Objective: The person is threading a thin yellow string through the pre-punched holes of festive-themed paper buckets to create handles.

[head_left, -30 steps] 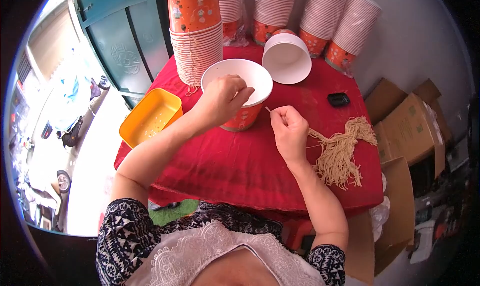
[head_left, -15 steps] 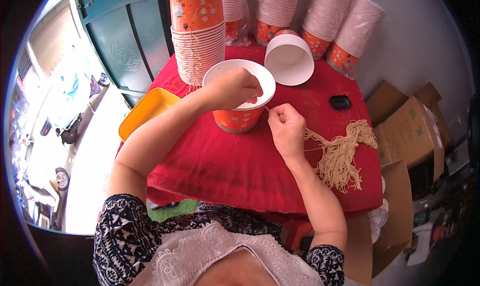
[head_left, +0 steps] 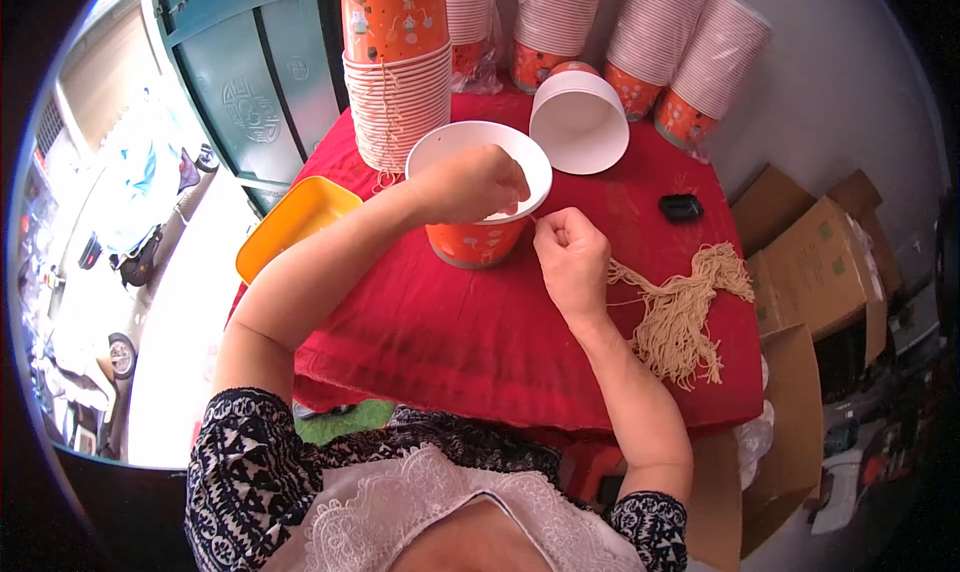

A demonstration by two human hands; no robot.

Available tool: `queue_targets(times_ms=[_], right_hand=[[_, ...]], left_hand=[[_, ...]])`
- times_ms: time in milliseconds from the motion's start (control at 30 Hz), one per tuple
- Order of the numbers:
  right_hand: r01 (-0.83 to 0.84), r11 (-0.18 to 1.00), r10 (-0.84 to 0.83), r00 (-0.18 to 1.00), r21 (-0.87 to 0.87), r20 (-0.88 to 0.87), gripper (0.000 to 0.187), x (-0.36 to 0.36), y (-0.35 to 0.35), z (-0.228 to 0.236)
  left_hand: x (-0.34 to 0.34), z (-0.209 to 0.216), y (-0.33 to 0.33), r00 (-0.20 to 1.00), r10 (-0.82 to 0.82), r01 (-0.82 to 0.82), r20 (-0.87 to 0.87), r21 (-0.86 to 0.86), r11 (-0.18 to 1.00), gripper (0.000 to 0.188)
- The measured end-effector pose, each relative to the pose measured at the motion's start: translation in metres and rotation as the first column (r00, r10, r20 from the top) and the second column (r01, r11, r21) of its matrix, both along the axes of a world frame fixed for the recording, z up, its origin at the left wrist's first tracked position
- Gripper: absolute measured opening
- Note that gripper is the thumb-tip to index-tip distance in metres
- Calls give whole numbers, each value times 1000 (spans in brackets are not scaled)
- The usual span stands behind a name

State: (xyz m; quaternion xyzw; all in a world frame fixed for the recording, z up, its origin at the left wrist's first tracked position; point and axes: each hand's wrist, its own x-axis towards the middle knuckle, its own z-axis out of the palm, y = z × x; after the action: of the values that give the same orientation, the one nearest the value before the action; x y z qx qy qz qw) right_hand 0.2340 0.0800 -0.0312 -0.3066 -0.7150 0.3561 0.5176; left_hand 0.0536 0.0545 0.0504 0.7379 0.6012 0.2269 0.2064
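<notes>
An orange paper bucket (head_left: pixel 470 244) with a white inside stands upright on the red cloth before me. My left hand (head_left: pixel 473 184) reaches over its rim into the mouth, fingers curled close to the right inner wall; whatever they pinch is hidden. Just outside that wall, my right hand (head_left: pixel 574 262) is closed in a pinch on a thin beige cord (head_left: pixel 534 220), a short end of which shows towards the bucket. Beside my right wrist lies a loose bundle of beige cords (head_left: pixel 680 317), with strands trailing to the hand.
A tall stack of buckets (head_left: pixel 398 102) with cords hanging down it rises behind left. An open bucket (head_left: pixel 580 127) lies tipped at the back, before wrapped stacks (head_left: pixel 640 32). A yellow tray (head_left: pixel 300 222), a small black object (head_left: pixel 681 208) and cardboard boxes (head_left: pixel 815 272) flank my arms.
</notes>
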Motion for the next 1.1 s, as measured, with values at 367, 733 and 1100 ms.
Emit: queue_targets(times_ms=[367, 733, 1100], right_hand=[[14, 1000, -14, 1000, -12, 10, 11, -5, 2, -1], [1, 1000, -1, 1000, 16, -6, 13, -10, 0, 0], [-249, 806, 349, 933, -537, 91, 33, 5, 15, 23]], left_hand=[[-2, -2, 5, 992, -100, 103, -77, 32, 994, 29], [0, -5, 10, 991, -72, 65, -114, -60, 996, 23], [15, -19, -17, 974, -42, 86, -224, 193, 977, 24]])
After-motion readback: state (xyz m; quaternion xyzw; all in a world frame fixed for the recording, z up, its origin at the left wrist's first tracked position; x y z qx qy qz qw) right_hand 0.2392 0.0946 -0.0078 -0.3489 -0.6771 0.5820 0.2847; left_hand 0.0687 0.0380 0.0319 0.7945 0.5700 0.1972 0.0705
